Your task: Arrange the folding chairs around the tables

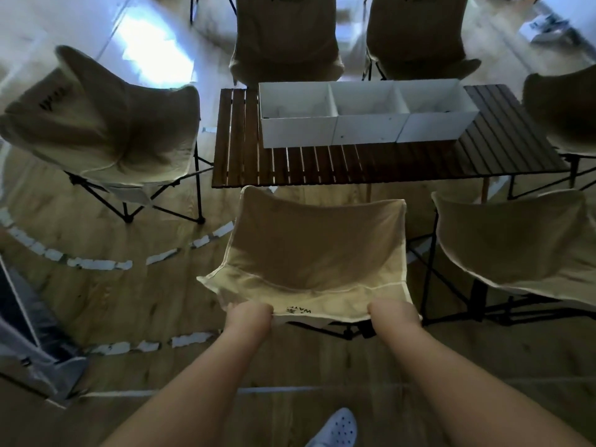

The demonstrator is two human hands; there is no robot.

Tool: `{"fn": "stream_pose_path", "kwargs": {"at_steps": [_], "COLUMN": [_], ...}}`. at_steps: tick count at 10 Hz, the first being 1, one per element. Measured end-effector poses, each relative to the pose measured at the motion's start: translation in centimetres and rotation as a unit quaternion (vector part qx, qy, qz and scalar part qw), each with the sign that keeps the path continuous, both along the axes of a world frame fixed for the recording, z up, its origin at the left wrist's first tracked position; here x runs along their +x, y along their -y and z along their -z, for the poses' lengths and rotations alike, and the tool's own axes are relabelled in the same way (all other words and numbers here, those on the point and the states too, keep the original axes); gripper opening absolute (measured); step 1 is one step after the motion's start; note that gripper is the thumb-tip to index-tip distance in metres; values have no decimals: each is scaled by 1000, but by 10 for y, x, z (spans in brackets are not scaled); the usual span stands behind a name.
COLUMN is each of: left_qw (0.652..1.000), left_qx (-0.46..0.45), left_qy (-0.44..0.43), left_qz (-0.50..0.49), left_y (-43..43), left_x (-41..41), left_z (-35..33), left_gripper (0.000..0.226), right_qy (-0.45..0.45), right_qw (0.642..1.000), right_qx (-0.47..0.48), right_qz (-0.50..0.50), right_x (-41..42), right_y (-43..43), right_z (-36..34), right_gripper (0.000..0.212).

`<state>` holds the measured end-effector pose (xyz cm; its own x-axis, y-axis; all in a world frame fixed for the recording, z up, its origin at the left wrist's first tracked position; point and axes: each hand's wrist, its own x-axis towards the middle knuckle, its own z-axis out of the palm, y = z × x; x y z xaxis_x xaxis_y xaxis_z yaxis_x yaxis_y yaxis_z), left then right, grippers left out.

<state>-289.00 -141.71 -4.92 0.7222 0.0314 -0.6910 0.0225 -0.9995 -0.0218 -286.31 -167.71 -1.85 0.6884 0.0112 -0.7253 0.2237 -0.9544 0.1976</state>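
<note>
A beige canvas folding chair (314, 253) stands right in front of me, its seat facing the near long side of a dark slatted wooden table (322, 166). My left hand (250, 312) grips the left part of the chair's back edge. My right hand (392, 312) grips the right part of the same edge. A printed logo shows on the fabric between my hands. The chair's black frame is mostly hidden under the fabric.
More beige chairs ring the table: one at the left end (106, 124), one beside mine (522, 246), two on the far side (285, 37) (416, 33), one at the right end (567, 111). A white three-compartment box (364, 130) sits on the table. White tape marks (96, 262) cross the wood floor.
</note>
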Motion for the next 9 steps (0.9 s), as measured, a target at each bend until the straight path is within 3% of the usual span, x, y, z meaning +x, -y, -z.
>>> {"fn": "stream_pose_path", "kwargs": {"at_steps": [5,7,8,9], "left_qw": [998,998,999,1000], "left_qx": [-3,-9,-22,-23], "left_qy": [-49,-56,-28,4], "left_qz": [-28,-12,-6,-21], "left_y": [88,104,101,97], "left_x": [23,28,32,36], "left_z": [1,-12,-20,-32], "left_gripper": [40,42,40,71], "right_qy": [16,-36,-64,-34], "right_qw": [1000,999,993,984], "right_qx": [0,6,78,158], "right_qz": [13,35,56,76], "right_x": [45,50,53,51], "right_y": [79,96,99,99], "right_z": [11,9,-1,-18], "right_gripper": [33,40,49,71]}}
